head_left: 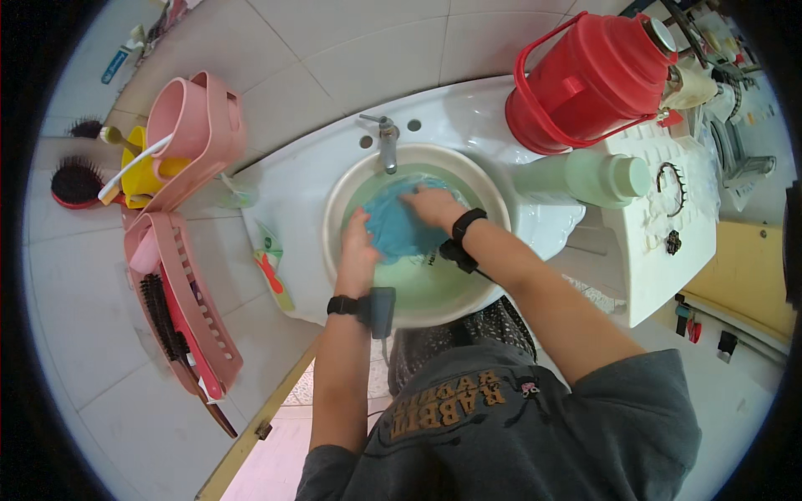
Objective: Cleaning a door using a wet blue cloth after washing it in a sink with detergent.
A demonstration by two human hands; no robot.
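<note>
Blue fabric cloth (391, 230): in water, toward far edge of round cream plastic basin (329, 204).
Left hand (357, 247): at cloth's left side; pinch unclear.
Right hand (434, 206): atop cloth; grip unclear.
Handling: best kept low, inside rim.

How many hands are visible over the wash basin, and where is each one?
2: the left hand at the left edge of the blue cloth, and the right hand on its upper right part.

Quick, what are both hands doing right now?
Left hand: touching the blue cloth; can't tell if closed.
Right hand: on the same cloth; can't tell if closed.
</note>
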